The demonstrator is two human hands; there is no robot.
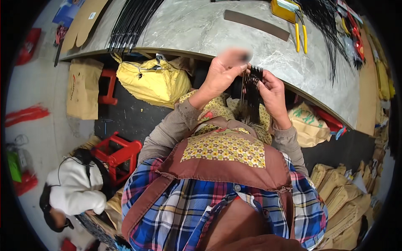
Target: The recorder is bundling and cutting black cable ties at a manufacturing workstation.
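Note:
A bundle of thin black strips [251, 96] stands upright between my two hands, just below the front edge of the grey marble table [197, 29]. My left hand [221, 74] pinches the top of the bundle from the left. My right hand [272, 90] grips the same bundle from the right side. The lower ends of the strips hang down over my flowered apron [226, 148].
Long black rods [130, 23] lie on the table's left part, more black strips [324, 25] at right near yellow-handled pliers [300, 35] and a grey flat bar [255, 24]. A yellow sack [153, 79], red stools [117, 152] and brown paper bags [341, 196] sit on the floor.

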